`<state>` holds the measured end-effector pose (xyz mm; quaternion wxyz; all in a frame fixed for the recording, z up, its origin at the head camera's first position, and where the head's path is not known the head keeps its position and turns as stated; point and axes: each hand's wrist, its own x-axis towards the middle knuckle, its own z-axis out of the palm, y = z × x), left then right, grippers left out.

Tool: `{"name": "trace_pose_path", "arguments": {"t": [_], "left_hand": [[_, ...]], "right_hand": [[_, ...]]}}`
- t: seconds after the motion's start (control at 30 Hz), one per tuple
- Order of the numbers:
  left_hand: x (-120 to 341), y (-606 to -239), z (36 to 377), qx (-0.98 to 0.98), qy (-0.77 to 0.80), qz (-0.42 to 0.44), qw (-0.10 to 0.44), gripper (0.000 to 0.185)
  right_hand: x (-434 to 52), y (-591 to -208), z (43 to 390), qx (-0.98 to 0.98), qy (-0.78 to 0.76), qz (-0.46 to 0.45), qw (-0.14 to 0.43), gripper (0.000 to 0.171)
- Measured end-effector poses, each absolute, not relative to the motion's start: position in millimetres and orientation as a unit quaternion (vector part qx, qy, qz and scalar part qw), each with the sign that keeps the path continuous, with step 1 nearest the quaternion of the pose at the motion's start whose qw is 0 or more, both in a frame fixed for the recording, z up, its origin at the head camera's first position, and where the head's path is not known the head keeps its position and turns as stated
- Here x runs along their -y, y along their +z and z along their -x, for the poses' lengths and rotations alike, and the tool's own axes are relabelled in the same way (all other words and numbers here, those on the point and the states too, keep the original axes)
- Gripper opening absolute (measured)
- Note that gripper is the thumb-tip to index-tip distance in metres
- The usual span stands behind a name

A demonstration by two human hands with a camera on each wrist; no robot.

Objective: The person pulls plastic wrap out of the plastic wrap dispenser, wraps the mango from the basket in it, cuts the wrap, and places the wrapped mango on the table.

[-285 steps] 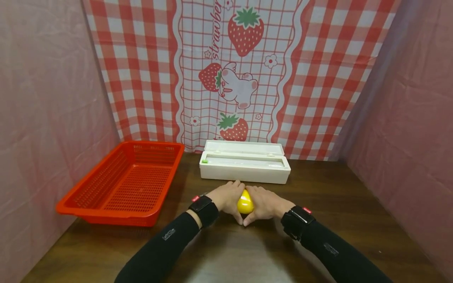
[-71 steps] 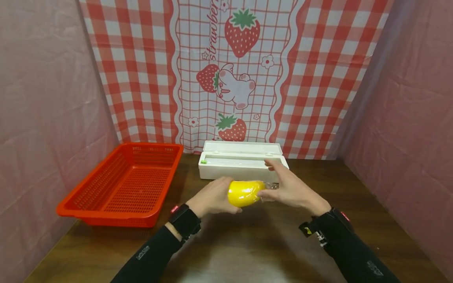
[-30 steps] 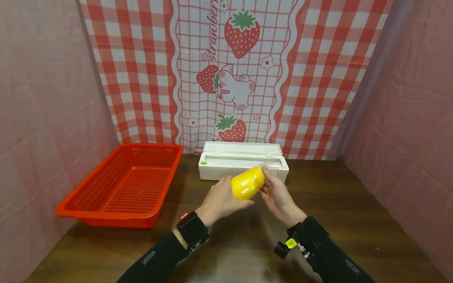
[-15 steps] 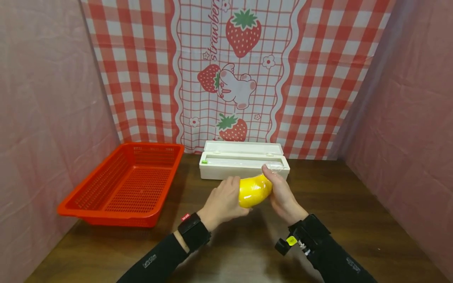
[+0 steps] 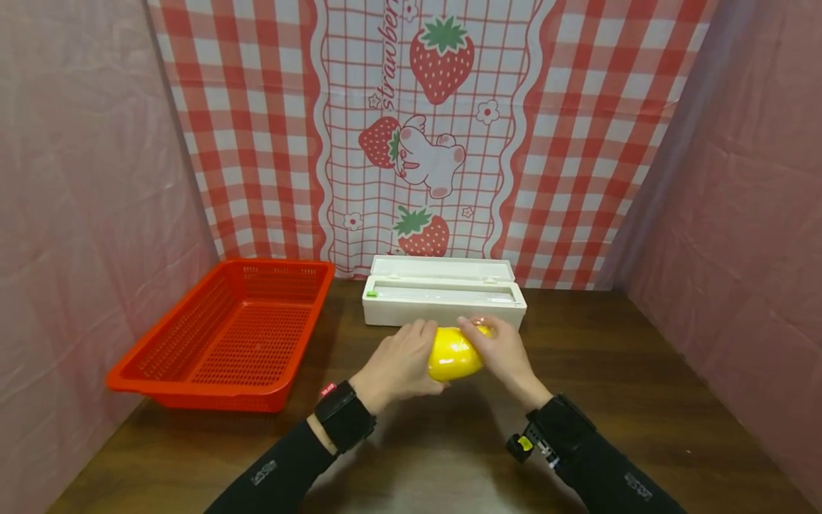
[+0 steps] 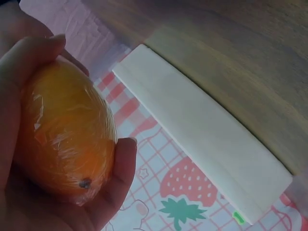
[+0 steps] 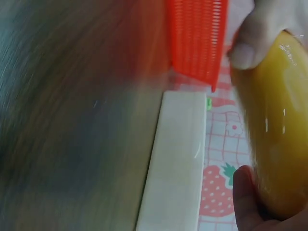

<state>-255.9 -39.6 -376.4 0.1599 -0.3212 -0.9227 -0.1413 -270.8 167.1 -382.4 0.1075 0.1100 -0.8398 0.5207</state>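
**Yellow fruit in film, held by both hands above tabletop**

Fingers of left hand [image 5: 399, 360] curled round left half of the wrapped yellow fruit [image 5: 452, 353]; thumb and fingertips seen clearly in left wrist view, pressing on the crinkled cling film [image 6: 62, 139]. Right hand [image 5: 502, 350] cupped over right end of fruit, thumb on top, fingers below. Fruit thus gripped from both sides, a little above the tabletop [image 5: 616, 371], near its middle, just in front of the white film dispenser box [image 5: 443, 300].

Possible trouble, as a judgement only: film looks thin and glossy, so may slip under fingers or come loose at an end if squeezed or twisted too hard. Fruit is smooth and round; if one hand lets go too early, could roll toward front edge. Box lid stands open close behind the knuckles, so a bump against it is possible.

Further out: red plastic basket [image 5: 225, 335] at left side of tabletop, well apart from hands, nothing seen inside. Tabletop dark brown wood w/ some shine. Behind, red-white check cloth w/ strawberry print [image 5: 443, 57]; pink cloth walls [image 5: 83, 178] at left and right.
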Motion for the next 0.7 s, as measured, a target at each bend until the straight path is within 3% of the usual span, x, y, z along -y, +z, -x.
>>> {"name": "trace_pose_path", "arguments": {"t": [0.17,0.3,0.7], "left_hand": [[42.7,-374.7,257.8,0.920,-0.143,0.334,0.145,0.072],[44.2,-374.9,259.5,0.918,-0.141,0.345,0.137,0.070],[46.4,-377.8,261.3,0.913,-0.129,0.369,0.114,0.068]], "right_hand": [[-166.9,-386.9,269.4,0.865,0.441,-0.171,0.170,0.032],[-167.2,-391.1,268.0,0.882,0.364,-0.220,0.204,0.031],[-166.7,-397.4,264.8,0.893,0.208,-0.319,0.237,0.027]]}}
